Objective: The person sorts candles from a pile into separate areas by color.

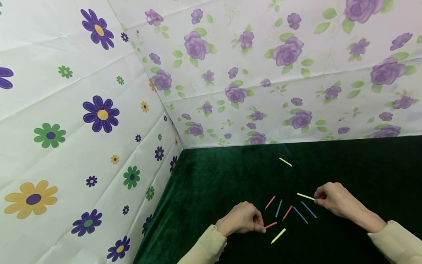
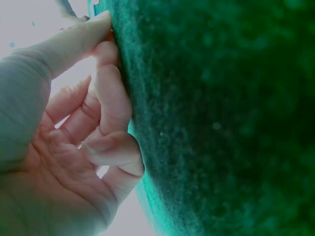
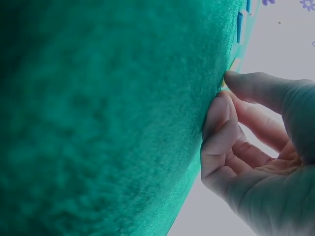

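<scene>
In the head view, my left hand (image 1: 242, 218) pinches the near end of a pink candle (image 1: 271, 224) between thumb and fingertips, low over the cloth. My right hand (image 1: 336, 199) holds one end of a thin yellow candle (image 1: 306, 196), whose other end points left. Between the hands lie two more pink candles (image 1: 270, 202) and three blue candles (image 1: 308, 209). A second yellow candle (image 1: 278, 236) rests just right of the left hand. In the left wrist view, the fingers (image 2: 113, 93) are curled beside the cloth, and the candle's grip is mostly hidden.
Dark green velvety cloth (image 1: 214, 176) covers the table. Farther back lies another yellow candle (image 1: 285, 162). A white sheet with daisies (image 1: 66, 154) stands on the left, and one with purple roses (image 1: 204, 80) stands behind.
</scene>
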Tool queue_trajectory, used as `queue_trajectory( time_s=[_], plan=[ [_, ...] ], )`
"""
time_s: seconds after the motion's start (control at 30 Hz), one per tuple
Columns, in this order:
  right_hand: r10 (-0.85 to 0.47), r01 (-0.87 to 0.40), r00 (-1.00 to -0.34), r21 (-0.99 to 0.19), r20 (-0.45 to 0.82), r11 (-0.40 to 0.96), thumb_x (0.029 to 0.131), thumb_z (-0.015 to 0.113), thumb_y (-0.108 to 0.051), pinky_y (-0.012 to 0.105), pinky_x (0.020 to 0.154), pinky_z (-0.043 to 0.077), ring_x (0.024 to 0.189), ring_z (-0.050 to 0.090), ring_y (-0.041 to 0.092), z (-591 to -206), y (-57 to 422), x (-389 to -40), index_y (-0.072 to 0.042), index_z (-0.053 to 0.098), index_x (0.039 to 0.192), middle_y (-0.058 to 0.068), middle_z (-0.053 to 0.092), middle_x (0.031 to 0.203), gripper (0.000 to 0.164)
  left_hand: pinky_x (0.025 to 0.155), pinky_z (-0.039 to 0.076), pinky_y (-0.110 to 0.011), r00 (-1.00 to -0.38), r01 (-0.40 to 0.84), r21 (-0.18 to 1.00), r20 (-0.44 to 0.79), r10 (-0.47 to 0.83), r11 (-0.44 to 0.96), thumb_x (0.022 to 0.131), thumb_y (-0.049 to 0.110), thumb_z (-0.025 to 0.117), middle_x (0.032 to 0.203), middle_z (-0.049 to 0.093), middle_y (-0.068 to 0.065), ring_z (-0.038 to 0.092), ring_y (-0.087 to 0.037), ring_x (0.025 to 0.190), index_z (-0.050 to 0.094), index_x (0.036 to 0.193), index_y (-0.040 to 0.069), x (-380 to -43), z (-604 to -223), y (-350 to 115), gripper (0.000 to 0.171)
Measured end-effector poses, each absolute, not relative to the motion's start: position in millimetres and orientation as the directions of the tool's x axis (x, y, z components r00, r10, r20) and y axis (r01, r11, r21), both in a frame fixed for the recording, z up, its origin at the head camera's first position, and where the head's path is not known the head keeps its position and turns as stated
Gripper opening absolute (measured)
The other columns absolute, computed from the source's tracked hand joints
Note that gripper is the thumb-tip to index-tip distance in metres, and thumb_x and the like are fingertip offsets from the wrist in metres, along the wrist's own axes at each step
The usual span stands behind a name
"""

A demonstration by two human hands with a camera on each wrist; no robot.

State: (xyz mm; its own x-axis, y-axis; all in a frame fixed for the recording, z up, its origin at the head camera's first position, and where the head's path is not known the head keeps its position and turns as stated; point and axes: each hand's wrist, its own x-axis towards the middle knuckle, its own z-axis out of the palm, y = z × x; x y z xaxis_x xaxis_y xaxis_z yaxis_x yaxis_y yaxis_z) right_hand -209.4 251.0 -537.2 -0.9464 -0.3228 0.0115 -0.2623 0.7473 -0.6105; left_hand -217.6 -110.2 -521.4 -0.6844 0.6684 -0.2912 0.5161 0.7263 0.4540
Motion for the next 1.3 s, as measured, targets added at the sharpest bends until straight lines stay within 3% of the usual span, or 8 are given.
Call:
queue_trajectory(
  time_s=[0.47,0.87,1.3],
  plan=[
    [-0.329,-0.256,-0.944,-0.601,-0.012,0.757,0.096,0.077,-0.012,0.023,0.061,0.050,0.067,0.056,-0.001,-534.7,246.6,-211.6,-0.011,0.080,0.096,-0.003,0.072,0.088,0.004,0.057,0.046,-0.018,-0.683,0.514,0.454,-0.297,0.667,0.728,0.096,0.031,0.086,0.070,0.062,0.018,0.053,0.001,0.059,0.080,0.085,0.025,-217.3,-519.9,-110.3,0.014],
    [-0.313,-0.240,-0.949,-0.575,-0.029,0.782,0.098,0.073,-0.012,0.024,0.059,0.045,0.064,0.052,0.002,-533.4,239.3,-212.3,-0.015,0.075,0.091,-0.005,0.065,0.082,0.008,0.057,0.045,-0.017,-0.681,0.532,0.437,-0.288,0.673,0.726,0.096,0.033,0.086,0.070,0.062,0.019,0.052,0.002,0.059,0.080,0.084,0.026,-217.5,-520.8,-111.4,0.015],
    [-0.309,-0.222,-0.949,-0.573,-0.058,0.789,0.102,0.068,-0.011,0.024,0.058,0.044,0.064,0.050,0.004,-536.1,240.6,-213.7,-0.013,0.071,0.096,-0.004,0.061,0.082,0.008,0.058,0.044,-0.016,-0.678,0.549,0.421,-0.280,0.679,0.722,0.096,0.034,0.086,0.070,0.061,0.020,0.051,0.002,0.060,0.080,0.084,0.025,-217.7,-520.3,-109.3,0.016]
  ],
)
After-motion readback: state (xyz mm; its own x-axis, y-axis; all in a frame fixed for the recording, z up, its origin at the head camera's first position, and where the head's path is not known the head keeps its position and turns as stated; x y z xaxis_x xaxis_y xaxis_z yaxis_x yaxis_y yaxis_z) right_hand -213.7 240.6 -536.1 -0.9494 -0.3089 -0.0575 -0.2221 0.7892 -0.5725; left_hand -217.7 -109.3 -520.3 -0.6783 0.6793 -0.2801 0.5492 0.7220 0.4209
